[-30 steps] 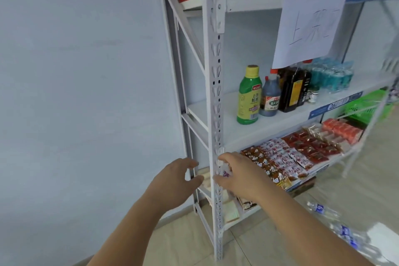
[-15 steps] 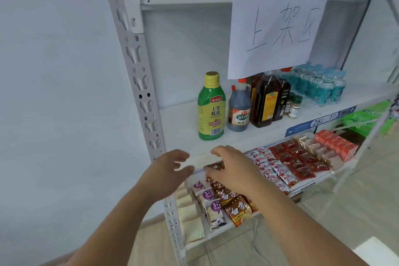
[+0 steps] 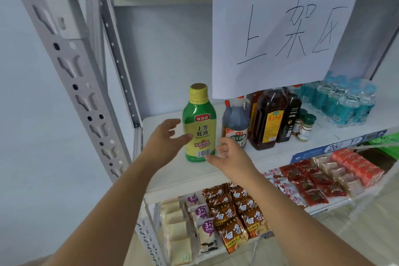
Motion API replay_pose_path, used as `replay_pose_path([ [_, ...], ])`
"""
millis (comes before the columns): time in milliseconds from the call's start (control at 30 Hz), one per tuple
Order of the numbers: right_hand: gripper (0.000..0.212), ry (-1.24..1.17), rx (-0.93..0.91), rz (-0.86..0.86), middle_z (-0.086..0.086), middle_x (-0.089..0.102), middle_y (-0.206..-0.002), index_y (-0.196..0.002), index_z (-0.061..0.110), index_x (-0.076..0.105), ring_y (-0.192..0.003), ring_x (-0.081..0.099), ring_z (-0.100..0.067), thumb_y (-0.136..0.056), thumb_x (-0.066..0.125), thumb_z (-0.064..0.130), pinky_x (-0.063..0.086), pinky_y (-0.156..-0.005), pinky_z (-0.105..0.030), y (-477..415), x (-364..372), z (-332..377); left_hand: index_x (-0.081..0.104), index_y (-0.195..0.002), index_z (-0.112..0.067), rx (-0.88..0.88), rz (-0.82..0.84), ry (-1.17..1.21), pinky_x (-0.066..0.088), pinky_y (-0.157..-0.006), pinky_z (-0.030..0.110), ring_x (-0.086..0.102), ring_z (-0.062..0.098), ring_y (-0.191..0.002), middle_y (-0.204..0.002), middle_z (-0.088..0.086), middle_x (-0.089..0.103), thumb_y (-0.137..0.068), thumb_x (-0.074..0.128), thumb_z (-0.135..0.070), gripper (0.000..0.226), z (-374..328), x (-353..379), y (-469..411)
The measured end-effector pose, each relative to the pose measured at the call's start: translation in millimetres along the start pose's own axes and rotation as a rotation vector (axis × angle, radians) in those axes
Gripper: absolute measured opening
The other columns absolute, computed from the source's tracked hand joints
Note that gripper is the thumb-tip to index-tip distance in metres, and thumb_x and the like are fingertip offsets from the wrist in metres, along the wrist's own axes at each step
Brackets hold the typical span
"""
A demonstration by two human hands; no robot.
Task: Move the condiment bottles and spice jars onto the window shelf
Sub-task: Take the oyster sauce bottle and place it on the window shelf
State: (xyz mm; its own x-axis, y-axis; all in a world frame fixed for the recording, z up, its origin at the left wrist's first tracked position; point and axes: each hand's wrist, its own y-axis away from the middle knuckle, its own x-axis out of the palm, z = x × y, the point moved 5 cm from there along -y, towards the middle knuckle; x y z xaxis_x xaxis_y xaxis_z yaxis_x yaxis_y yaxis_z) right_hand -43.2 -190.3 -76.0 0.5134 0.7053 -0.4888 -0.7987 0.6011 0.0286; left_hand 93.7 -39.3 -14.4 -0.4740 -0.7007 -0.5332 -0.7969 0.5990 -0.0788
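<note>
An oyster sauce bottle (image 3: 199, 123) stands upright near the left end of a white metal shelf (image 3: 170, 177). Its body is glossy green with a yellow label, a barcode near the base and a gold cap. The left hand (image 3: 164, 142) and right hand (image 3: 233, 157) flank it, fingers loosely spread and grasping nothing; whether the thumbs touch it is unclear. Just right of it stand a dark soy sauce bottle (image 3: 235, 121), two taller dark bottles (image 3: 267, 119) and small spice jars (image 3: 305, 127). A handwritten paper sign (image 3: 280, 28) hangs above.
</note>
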Motion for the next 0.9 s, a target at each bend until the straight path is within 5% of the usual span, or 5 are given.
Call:
replay_pose_path([
  [167, 0.108, -0.174, 0.065, 0.053, -0.004, 0.043, -0.157, -0.159, 0.018, 0.023, -0.141, 0.045, -0.022, -0.076, 0.088, 0.044, 0.04, -0.117, -0.047, -34, 8, -18, 0.046, -0.146, -0.024, -0.011, -0.005, 0.114, 0.052, -0.092, 0.032, 0.061, 0.015, -0.124, -0.137, -0.011, 0.061, -0.083, 0.082, -0.043, 0.075, -13, 23, -47],
  [333, 0.063, -0.211, 0.027, 0.126, 0.011, 0.053, -0.119, -0.134, 0.02, 0.046, -0.112, 0.054, -0.008, -0.084, 0.084, 0.026, 0.047, -0.103, -0.032, -49, 17, -24, 0.051, -0.12, -0.031, 0.028, 0.044, 0.176, 0.054, -0.071, 0.023, 0.07, 0.003, -0.092, -0.105, -0.012, 0.071, -0.077, 0.088, -0.035, 0.057, -19, 42, -64],
  [500, 0.064, -0.171, -0.051, 0.19, 0.014, 0.067, -0.125, -0.121, 0.04, 0.054, -0.118, 0.063, -0.006, -0.066, 0.084, 0.051, 0.052, -0.106, -0.044, -50, 16, -30, 0.06, -0.114, -0.029, 0.034, -0.061, 0.069, 0.055, -0.07, 0.024, 0.071, 0.004, -0.086, -0.098, -0.011, 0.073, -0.071, 0.091, -0.041, 0.054, -25, 36, -54],
  [667, 0.068, -0.186, -0.105, 0.287, 0.013, 0.067, -0.122, -0.132, 0.024, 0.05, -0.115, 0.064, -0.008, -0.077, 0.088, 0.037, 0.055, -0.102, -0.042, -46, 13, -19, 0.07, -0.106, -0.028, -0.022, -0.162, 0.116, 0.054, -0.066, 0.023, 0.075, 0.006, -0.079, -0.09, -0.009, 0.078, -0.071, 0.09, -0.042, 0.043, -29, 23, -23],
  [900, 0.071, -0.313, -0.21, 0.487, 0.012, 0.071, -0.12, -0.13, 0.03, 0.051, -0.11, 0.068, -0.005, -0.072, 0.092, 0.034, 0.059, -0.094, -0.032, -14, 19, -1, 0.073, -0.103, -0.025, -0.02, -0.249, 0.134, 0.058, -0.067, 0.023, 0.076, 0.005, -0.076, -0.088, -0.011, 0.079, -0.072, 0.088, -0.043, 0.04, -59, -4, 44],
])
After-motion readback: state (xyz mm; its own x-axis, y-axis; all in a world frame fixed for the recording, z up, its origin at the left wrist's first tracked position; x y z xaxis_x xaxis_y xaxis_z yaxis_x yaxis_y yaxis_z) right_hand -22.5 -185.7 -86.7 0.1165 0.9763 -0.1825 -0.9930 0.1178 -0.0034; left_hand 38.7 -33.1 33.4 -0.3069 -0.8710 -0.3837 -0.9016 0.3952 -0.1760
